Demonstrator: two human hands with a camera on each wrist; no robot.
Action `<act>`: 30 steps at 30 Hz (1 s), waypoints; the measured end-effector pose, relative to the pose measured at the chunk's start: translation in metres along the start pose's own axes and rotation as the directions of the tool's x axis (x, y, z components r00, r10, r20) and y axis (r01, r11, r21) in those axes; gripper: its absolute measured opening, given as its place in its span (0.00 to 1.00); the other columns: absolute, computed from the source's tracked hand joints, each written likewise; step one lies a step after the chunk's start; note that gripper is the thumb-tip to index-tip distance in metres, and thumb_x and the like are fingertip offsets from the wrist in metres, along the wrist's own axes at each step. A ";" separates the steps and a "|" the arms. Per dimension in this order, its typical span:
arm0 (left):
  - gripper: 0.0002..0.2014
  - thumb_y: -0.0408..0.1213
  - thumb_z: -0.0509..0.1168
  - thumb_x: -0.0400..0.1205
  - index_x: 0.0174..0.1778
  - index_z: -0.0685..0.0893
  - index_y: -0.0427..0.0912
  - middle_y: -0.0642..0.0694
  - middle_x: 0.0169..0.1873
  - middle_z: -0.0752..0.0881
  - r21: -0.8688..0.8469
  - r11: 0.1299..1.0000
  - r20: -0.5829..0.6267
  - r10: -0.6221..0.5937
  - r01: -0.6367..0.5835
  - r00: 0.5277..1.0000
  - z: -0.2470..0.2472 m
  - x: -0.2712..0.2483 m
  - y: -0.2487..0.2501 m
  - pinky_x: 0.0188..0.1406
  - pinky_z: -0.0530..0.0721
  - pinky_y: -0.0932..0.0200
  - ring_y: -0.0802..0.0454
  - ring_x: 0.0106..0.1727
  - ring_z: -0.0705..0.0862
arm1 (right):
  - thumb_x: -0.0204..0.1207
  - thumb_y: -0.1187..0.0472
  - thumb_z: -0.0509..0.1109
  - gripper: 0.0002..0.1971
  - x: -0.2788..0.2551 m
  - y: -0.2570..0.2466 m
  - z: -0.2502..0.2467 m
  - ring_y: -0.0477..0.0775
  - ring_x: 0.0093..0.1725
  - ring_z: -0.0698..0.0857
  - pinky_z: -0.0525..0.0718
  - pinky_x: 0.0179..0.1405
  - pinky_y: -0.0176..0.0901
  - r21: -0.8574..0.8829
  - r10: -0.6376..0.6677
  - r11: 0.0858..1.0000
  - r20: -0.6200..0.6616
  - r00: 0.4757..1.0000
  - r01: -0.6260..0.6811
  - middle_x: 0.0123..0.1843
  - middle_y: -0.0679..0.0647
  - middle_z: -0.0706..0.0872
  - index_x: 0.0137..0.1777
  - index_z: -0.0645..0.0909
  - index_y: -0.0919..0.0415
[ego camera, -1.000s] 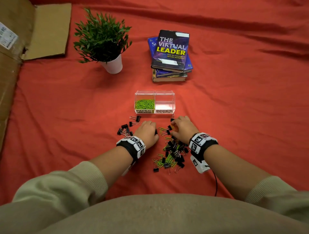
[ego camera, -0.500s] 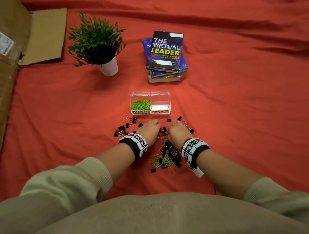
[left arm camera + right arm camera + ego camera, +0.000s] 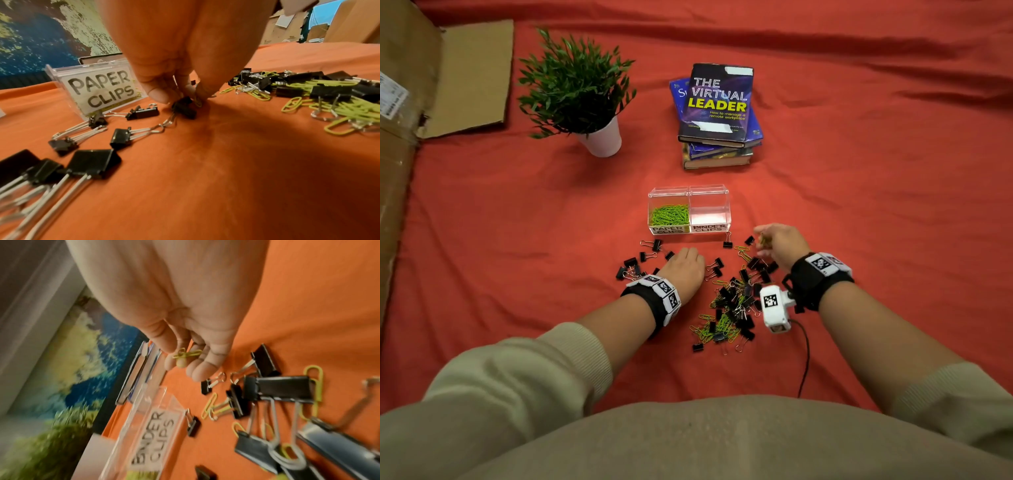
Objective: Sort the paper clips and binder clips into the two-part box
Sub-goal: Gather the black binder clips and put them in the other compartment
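Note:
The clear two-part box point(image 3: 689, 229) stands on the red cloth; its left part, labelled PAPER CLIPS point(image 3: 100, 91), holds green paper clips point(image 3: 669, 214), and its right part, labelled BINDER CLIPS point(image 3: 156, 434), looks bare. A mixed pile of black binder clips and green paper clips point(image 3: 729, 308) lies in front of it. My left hand point(image 3: 685, 267) is down on the cloth, fingertips pinching a small black binder clip point(image 3: 183, 107) and a green paper clip. My right hand point(image 3: 777, 241) is lifted right of the box and pinches green paper clips point(image 3: 185, 356).
A potted green plant point(image 3: 585, 99) and a stack of books point(image 3: 717, 116) stand behind the box. Flattened cardboard point(image 3: 431, 78) lies at the far left. More binder clips point(image 3: 643, 257) lie scattered left of my left hand. A cable point(image 3: 806, 359) trails from the right wrist camera.
My right hand has lifted off the pile and moved right and forward with green paper clips pinched in it. My left hand has stayed low on the cloth near the scattered clips.

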State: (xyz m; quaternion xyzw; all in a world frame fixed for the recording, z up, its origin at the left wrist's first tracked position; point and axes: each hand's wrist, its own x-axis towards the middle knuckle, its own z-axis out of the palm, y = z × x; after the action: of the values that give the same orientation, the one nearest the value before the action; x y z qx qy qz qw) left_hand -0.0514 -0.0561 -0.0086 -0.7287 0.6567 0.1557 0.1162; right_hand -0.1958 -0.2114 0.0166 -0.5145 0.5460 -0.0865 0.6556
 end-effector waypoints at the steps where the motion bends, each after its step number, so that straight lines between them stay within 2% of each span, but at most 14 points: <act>1: 0.14 0.23 0.53 0.81 0.62 0.73 0.31 0.36 0.59 0.75 -0.033 0.999 0.023 -0.021 0.022 1.000 0.000 0.001 0.000 0.59 0.77 0.49 0.39 0.61 0.75 | 0.82 0.68 0.53 0.12 0.004 -0.002 -0.002 0.50 0.34 0.78 0.80 0.35 0.40 0.137 0.031 0.990 0.001 1.000 -0.031 0.37 0.54 0.78 0.48 0.79 0.65; 3: 0.12 0.24 0.54 0.81 0.60 0.73 0.30 0.35 0.58 0.75 -0.158 0.983 0.099 -0.082 0.097 0.992 -0.002 0.004 0.000 0.57 0.78 0.46 0.37 0.59 0.78 | 0.81 0.66 0.56 0.10 0.011 -0.003 -0.002 0.50 0.31 0.77 0.78 0.31 0.39 0.183 0.057 0.982 -0.014 0.998 -0.054 0.35 0.55 0.78 0.44 0.79 0.65; 5: 0.13 0.26 0.56 0.81 0.61 0.73 0.29 0.34 0.60 0.75 -0.284 0.941 0.179 -0.139 0.186 0.974 -0.006 0.006 -0.003 0.57 0.79 0.44 0.34 0.58 0.79 | 0.79 0.63 0.62 0.08 0.016 -0.003 0.004 0.49 0.29 0.76 0.75 0.26 0.37 -0.110 0.015 0.994 -0.026 1.000 -0.018 0.34 0.54 0.80 0.44 0.81 0.65; 6: 0.14 0.27 0.57 0.81 0.62 0.73 0.29 0.34 0.61 0.75 -0.331 0.917 0.193 -0.163 0.221 0.968 -0.008 0.007 -0.006 0.58 0.79 0.44 0.34 0.59 0.79 | 0.79 0.63 0.65 0.07 0.016 -0.003 0.008 0.49 0.30 0.77 0.74 0.26 0.37 -0.339 -0.044 0.940 -0.014 0.999 0.037 0.35 0.55 0.82 0.45 0.82 0.65; 8: 0.13 0.28 0.60 0.80 0.60 0.76 0.31 0.34 0.60 0.78 -0.425 0.867 0.168 -0.206 0.260 0.964 -0.008 0.006 -0.012 0.58 0.79 0.47 0.36 0.60 0.80 | 0.77 0.63 0.66 0.06 0.017 0.000 0.018 0.51 0.36 0.80 0.76 0.31 0.37 -0.708 -0.176 0.684 0.070 0.982 0.173 0.41 0.56 0.85 0.46 0.83 0.65; 9: 0.11 0.28 0.61 0.79 0.57 0.77 0.32 0.35 0.59 0.81 -0.478 0.834 0.147 -0.234 0.276 0.961 -0.008 0.005 -0.015 0.57 0.80 0.49 0.37 0.59 0.81 | 0.77 0.62 0.67 0.06 0.016 0.002 0.021 0.52 0.40 0.80 0.77 0.36 0.40 -0.798 -0.213 0.559 0.123 0.969 0.225 0.44 0.57 0.85 0.46 0.83 0.65; 12: 0.08 0.29 0.63 0.78 0.51 0.80 0.36 0.37 0.51 0.85 -0.627 0.722 0.084 -0.312 0.294 0.946 -0.010 0.001 -0.022 0.51 0.80 0.55 0.40 0.52 0.84 | 0.76 0.59 0.67 0.10 0.016 0.008 0.030 0.60 0.51 0.81 0.79 0.51 0.46 -0.889 -0.259 0.340 0.225 0.939 0.306 0.53 0.61 0.82 0.50 0.81 0.67; 17: 0.09 0.29 0.60 0.80 0.54 0.79 0.42 0.48 0.41 0.82 -0.751 0.601 0.080 -0.325 0.272 0.942 -0.015 0.002 -0.021 0.38 0.77 0.61 0.50 0.40 0.80 | 0.78 0.61 0.61 0.14 0.012 0.014 0.040 0.65 0.58 0.79 0.79 0.58 0.54 -0.921 -0.218 0.274 0.220 0.951 0.276 0.58 0.66 0.79 0.57 0.77 0.71; 20: 0.09 0.31 0.55 0.83 0.55 0.77 0.46 0.52 0.36 0.78 -0.817 0.480 0.169 -0.331 0.320 0.928 -0.018 0.004 -0.015 0.33 0.78 0.59 0.53 0.32 0.78 | 0.78 0.63 0.59 0.12 0.011 0.011 0.042 0.65 0.55 0.80 0.80 0.55 0.53 -0.912 -0.180 0.320 0.209 0.961 0.258 0.55 0.67 0.80 0.55 0.78 0.71; 22: 0.10 0.31 0.51 0.85 0.54 0.76 0.46 0.49 0.33 0.80 -0.858 0.384 0.220 -0.326 0.341 0.919 -0.020 0.006 -0.010 0.38 0.81 0.55 0.51 0.31 0.80 | 0.78 0.64 0.59 0.07 0.008 0.006 0.038 0.59 0.42 0.80 0.79 0.41 0.48 -0.849 -0.169 0.476 0.166 0.972 0.228 0.43 0.63 0.81 0.44 0.78 0.66; 24: 0.12 0.30 0.48 0.85 0.51 0.76 0.44 0.47 0.32 0.81 -0.890 0.295 0.251 -0.323 0.349 0.913 -0.022 0.009 -0.005 0.37 0.81 0.56 0.52 0.29 0.81 | 0.78 0.64 0.61 0.07 0.006 0.004 0.029 0.54 0.33 0.78 0.77 0.30 0.45 -0.663 -0.178 0.724 0.085 0.980 0.190 0.36 0.58 0.80 0.39 0.77 0.62; 26: 0.14 0.28 0.47 0.85 0.45 0.78 0.42 0.47 0.31 0.79 -0.917 0.215 0.264 -0.305 0.336 0.915 -0.024 0.011 -0.001 0.32 0.80 0.59 0.53 0.28 0.78 | 0.77 0.63 0.63 0.08 0.002 0.000 0.018 0.49 0.26 0.78 0.77 0.24 0.41 -0.435 -0.148 0.890 0.012 0.989 0.139 0.33 0.55 0.83 0.37 0.80 0.61; 28: 0.16 0.29 0.48 0.84 0.38 0.80 0.43 0.47 0.30 0.78 -0.927 0.183 0.267 -0.293 0.328 0.918 -0.026 0.014 0.004 0.30 0.77 0.61 0.54 0.28 0.76 | 0.77 0.65 0.64 0.09 0.000 -0.003 0.008 0.45 0.22 0.75 0.72 0.20 0.36 -0.227 -0.076 0.971 0.000 0.997 0.074 0.33 0.54 0.84 0.35 0.79 0.61; 30: 0.16 0.31 0.50 0.84 0.35 0.80 0.44 0.49 0.29 0.78 -0.929 0.203 0.243 -0.292 0.308 0.925 -0.026 0.018 0.008 0.30 0.73 0.60 0.53 0.28 0.74 | 0.77 0.68 0.64 0.08 -0.002 -0.004 -0.001 0.46 0.23 0.74 0.70 0.21 0.35 -0.069 -0.018 0.997 0.030 0.999 0.020 0.35 0.56 0.86 0.37 0.78 0.62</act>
State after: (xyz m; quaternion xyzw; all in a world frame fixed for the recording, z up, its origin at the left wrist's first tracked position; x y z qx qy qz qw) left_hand -0.0562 -0.0829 0.0090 -0.7609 0.2741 0.4979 -0.3131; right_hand -0.1955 -0.2119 0.0211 -0.5432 0.5340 -0.0665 0.6445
